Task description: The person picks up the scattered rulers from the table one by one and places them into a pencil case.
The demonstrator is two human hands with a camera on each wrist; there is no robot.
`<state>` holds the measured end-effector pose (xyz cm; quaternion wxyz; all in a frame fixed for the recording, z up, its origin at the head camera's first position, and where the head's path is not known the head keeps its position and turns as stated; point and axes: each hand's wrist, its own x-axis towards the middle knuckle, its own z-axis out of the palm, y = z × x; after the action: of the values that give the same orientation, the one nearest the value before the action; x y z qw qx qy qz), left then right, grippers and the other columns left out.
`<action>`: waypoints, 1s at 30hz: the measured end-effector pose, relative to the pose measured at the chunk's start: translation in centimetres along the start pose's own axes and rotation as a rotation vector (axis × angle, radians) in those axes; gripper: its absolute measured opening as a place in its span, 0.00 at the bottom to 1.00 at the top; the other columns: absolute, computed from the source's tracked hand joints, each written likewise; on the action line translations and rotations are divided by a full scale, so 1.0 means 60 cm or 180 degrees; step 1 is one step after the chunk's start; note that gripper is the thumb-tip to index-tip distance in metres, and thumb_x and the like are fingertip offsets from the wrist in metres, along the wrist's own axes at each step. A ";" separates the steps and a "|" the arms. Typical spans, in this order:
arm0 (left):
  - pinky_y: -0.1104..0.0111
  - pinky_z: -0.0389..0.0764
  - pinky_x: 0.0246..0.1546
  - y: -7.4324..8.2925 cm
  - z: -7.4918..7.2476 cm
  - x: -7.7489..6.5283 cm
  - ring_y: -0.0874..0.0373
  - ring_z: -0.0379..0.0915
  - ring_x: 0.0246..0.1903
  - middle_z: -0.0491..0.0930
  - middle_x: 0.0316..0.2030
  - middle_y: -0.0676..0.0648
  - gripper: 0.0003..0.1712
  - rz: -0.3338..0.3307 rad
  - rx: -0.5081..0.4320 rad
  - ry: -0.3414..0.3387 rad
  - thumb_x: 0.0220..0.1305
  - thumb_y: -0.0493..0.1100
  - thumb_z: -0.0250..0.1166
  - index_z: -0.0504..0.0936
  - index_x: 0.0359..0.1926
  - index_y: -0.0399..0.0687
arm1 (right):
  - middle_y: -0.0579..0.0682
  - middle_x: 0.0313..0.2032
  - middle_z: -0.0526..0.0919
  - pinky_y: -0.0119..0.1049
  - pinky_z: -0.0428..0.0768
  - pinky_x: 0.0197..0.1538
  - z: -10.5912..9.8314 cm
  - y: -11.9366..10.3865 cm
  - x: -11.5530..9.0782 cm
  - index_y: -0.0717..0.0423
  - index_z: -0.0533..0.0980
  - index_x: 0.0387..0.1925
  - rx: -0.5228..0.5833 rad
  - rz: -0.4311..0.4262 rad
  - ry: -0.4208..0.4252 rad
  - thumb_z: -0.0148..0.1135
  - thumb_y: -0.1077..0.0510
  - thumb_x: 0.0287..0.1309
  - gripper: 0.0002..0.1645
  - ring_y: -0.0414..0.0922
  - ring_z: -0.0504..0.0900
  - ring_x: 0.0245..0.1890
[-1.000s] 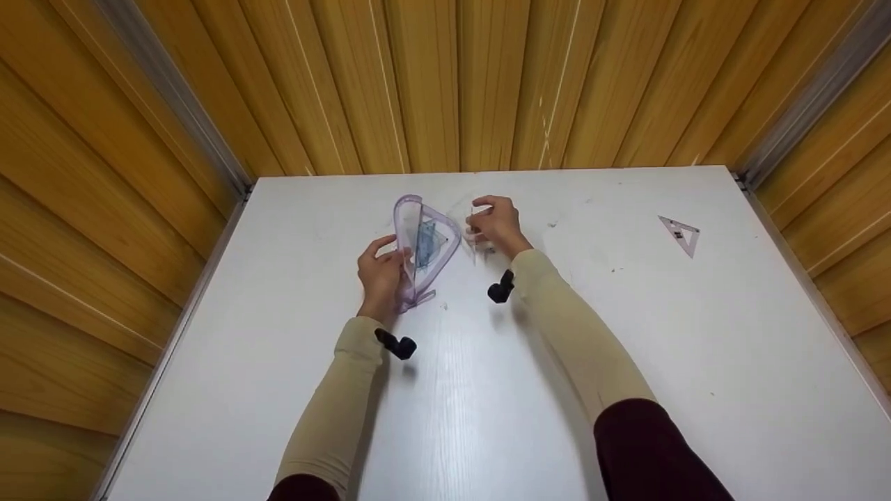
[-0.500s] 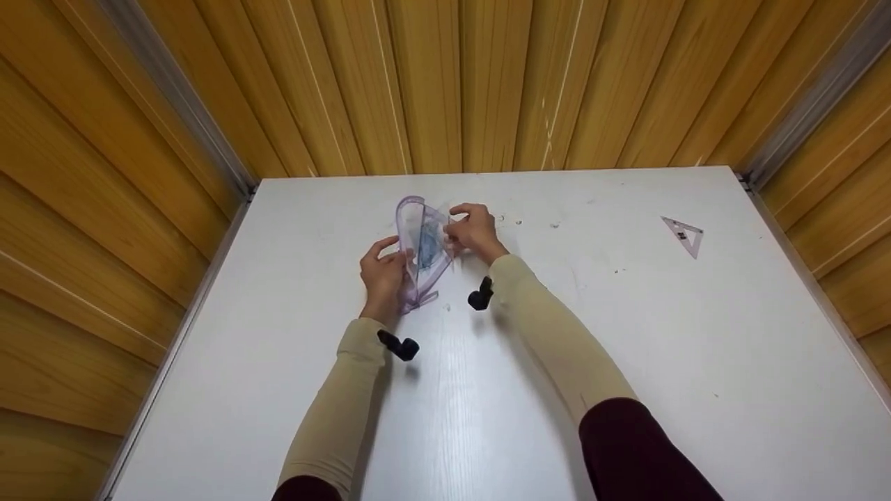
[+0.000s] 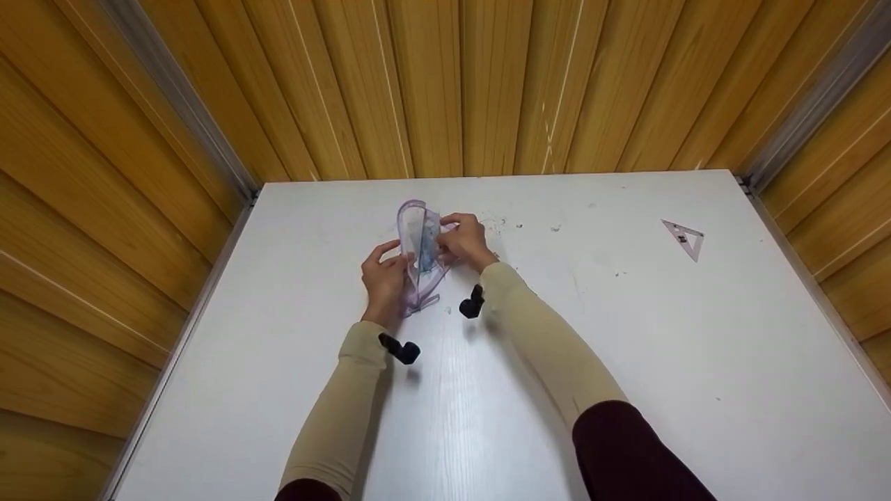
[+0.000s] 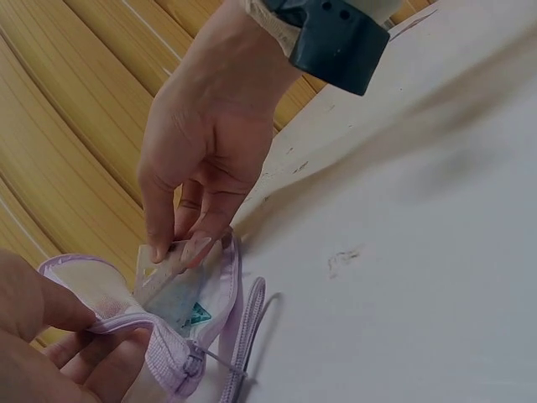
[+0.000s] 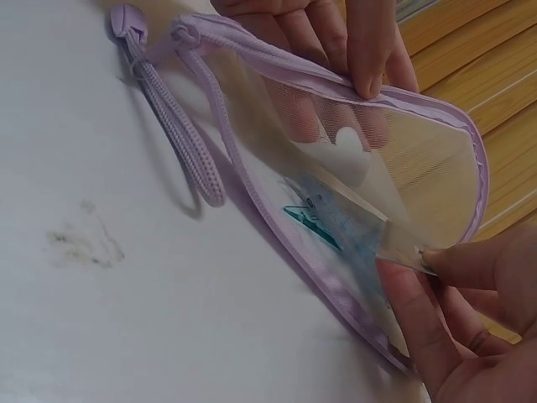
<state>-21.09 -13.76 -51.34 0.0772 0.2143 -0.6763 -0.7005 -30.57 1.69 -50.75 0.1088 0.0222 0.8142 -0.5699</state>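
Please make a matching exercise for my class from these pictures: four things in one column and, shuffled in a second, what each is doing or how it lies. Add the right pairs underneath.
Column one
1. Left hand
2. Right hand
3. Lilac zip pouch
4. Pale set square

Column two
A. Pinches a clear plastic piece at the pouch's opening
B. Lies on the white table, apart from both hands
C. Grips the pouch's edge
D. Is unzipped, with a blue plastic piece inside

Right pairs: 1-C, 2-A, 3-D, 4-B
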 end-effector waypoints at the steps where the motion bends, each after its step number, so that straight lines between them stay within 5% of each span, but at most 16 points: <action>1: 0.65 0.82 0.40 -0.001 0.000 0.001 0.50 0.84 0.42 0.88 0.44 0.42 0.20 0.0003 -0.0001 0.0006 0.68 0.35 0.67 0.81 0.61 0.47 | 0.55 0.32 0.85 0.34 0.82 0.25 0.002 0.001 0.000 0.57 0.80 0.59 0.0017 0.0003 0.0004 0.66 0.67 0.58 0.25 0.43 0.85 0.23; 30: 0.70 0.80 0.31 -0.001 -0.001 0.002 0.52 0.84 0.35 0.88 0.40 0.38 0.22 0.0084 -0.0102 0.0045 0.65 0.31 0.67 0.82 0.60 0.42 | 0.54 0.32 0.85 0.35 0.82 0.23 0.020 0.000 0.005 0.54 0.81 0.57 -0.0072 0.0271 0.0011 0.67 0.68 0.58 0.24 0.42 0.82 0.21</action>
<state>-21.16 -13.84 -51.43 0.0946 0.2091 -0.6672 -0.7087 -30.71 0.56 -51.20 0.1318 0.0566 0.8191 -0.5555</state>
